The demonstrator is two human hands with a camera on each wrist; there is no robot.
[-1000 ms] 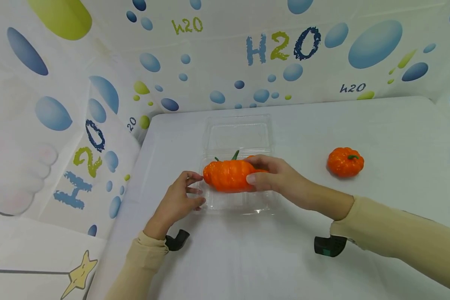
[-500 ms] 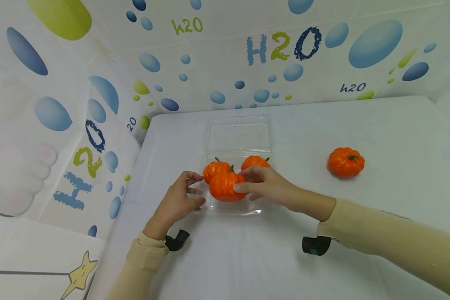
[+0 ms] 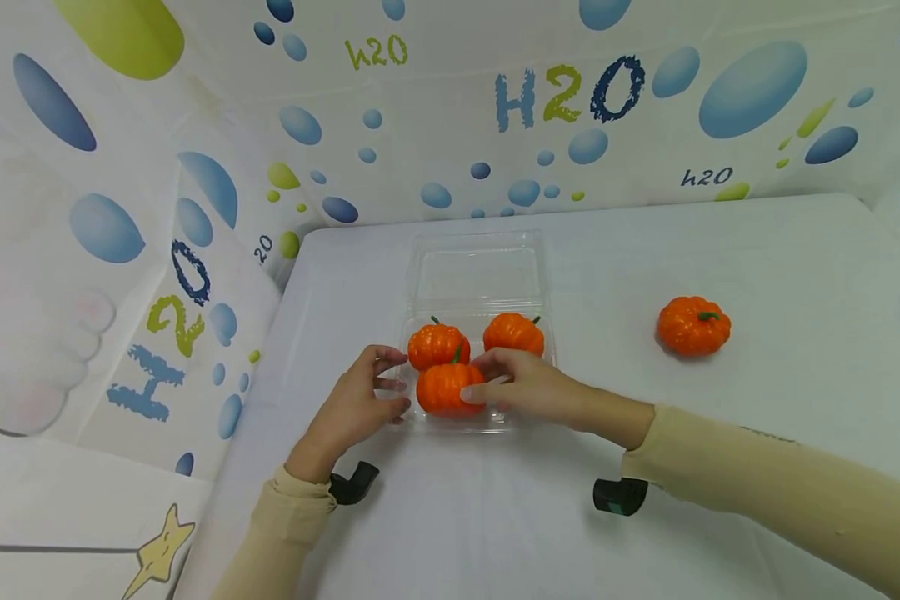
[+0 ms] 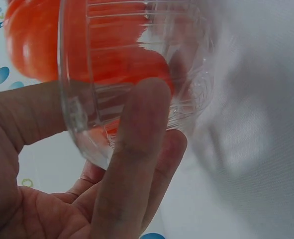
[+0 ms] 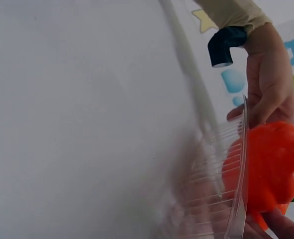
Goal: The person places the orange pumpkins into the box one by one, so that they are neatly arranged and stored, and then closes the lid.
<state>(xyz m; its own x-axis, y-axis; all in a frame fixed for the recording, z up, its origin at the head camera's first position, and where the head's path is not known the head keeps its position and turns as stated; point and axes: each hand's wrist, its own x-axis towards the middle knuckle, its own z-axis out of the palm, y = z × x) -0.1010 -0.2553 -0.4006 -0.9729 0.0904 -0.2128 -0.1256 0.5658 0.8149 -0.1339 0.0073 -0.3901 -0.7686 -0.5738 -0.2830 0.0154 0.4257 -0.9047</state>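
My right hand [image 3: 532, 385] grips a small orange pumpkin [image 3: 442, 390] between thumb and fingers, at the front left of a clear plastic clamshell container [image 3: 450, 423]. Green stem up, that pumpkin appears low inside the base. Behind it sits a second pumpkin [image 3: 437, 340], and a third pumpkin [image 3: 515, 332] lies at the back right. With bent fingers, my left hand [image 3: 354, 400] holds the container's left side; the left wrist view has its fingers against the clear wall [image 4: 184, 35]. The right wrist view shows an orange pumpkin [image 5: 271, 169] beyond the rim; the right fingers are partly hidden.
Another orange pumpkin [image 3: 694, 327] stands on the white table to the right. The container's transparent lid [image 3: 476, 271] lies folded back behind the base. A patterned curtain [image 3: 457, 108] rises behind the table and along its left side.
My right hand has moved left and toward the front, lowering the pumpkin to the container's front left and bringing the two behind into view. The left hand has stayed put.
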